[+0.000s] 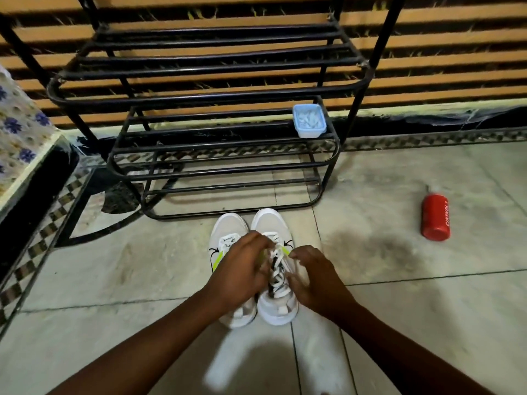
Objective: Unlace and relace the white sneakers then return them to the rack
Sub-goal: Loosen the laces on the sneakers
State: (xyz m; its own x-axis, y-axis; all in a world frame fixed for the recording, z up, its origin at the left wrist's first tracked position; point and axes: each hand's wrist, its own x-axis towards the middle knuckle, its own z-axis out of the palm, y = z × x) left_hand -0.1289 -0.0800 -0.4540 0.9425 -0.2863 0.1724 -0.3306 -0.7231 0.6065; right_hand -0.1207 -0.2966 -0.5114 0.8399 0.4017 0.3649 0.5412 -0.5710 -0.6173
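The white sneakers (251, 266) stood side by side on the floor just before the rack (216, 155), toes toward it, so that the left hand (242, 269) and right hand (316, 277) could each pinch the lace (278, 269) of the right-side shoe.
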